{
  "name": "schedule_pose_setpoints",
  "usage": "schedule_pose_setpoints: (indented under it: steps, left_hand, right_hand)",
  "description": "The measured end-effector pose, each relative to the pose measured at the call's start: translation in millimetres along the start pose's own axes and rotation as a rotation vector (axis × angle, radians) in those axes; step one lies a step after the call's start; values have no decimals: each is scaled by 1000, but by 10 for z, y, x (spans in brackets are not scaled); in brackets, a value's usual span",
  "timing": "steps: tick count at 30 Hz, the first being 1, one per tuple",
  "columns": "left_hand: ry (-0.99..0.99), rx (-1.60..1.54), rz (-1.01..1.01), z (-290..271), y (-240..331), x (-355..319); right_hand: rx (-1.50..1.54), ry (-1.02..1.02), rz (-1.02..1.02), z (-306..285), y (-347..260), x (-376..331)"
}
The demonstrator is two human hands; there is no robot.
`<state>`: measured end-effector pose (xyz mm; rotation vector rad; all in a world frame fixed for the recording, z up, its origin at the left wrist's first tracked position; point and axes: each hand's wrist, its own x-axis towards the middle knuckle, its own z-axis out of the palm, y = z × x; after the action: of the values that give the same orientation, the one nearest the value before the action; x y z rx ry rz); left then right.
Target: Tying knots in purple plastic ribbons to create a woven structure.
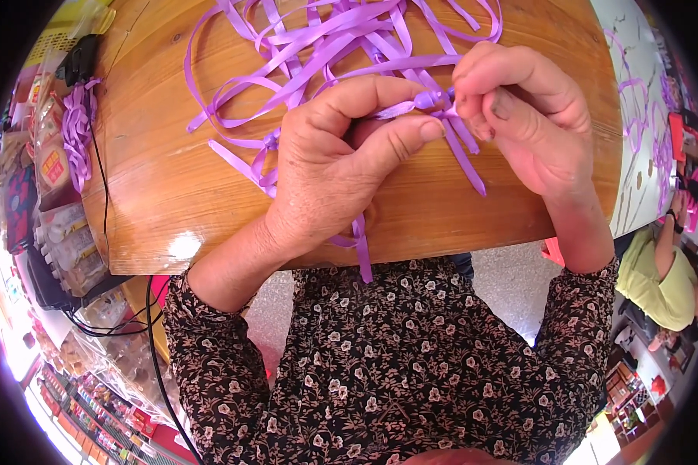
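My left hand [318, 159] is closed, with thumb and forefinger pinching a purple ribbon [395, 111]. A small, shiny purple bead-like piece [426, 100] sits on that ribbon just past the fingertips. Close on its right, my right hand [531, 116] has its fingers curled and pressed together around the ribbon's end by the bead-like piece. Exactly what lies between those fingertips is hidden. One ribbon tail hangs from between the hands over the wood, and another falls below my left hand past the table edge. A tangled heap of purple ribbons [341, 48] lies just beyond both hands.
The wooden table [163, 194] has a curved edge. On its left lie a bundle of purple ribbon [77, 132], a black cable [102, 178] and packaged goods. At right is a white marble-patterned table [636, 155] with more ribbons, beside a person in a yellow-green top [655, 287].
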<state>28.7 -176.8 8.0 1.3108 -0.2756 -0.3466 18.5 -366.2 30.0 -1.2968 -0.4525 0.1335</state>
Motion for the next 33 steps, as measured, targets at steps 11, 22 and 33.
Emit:
schedule_pose_setpoints:
  steps: [11,22,33]
  left_hand:
    - [-36,110,-24,-36,-22,8]
    - [-42,-32,-113,-35,99,7]
    - [-135,48,-38,-42,188,-22]
  right_hand:
    - [115,12,21,31,37,42]
    - [-810,-68,-267,71,-108,42]
    - [-939,-25,-367,12,-103,20]
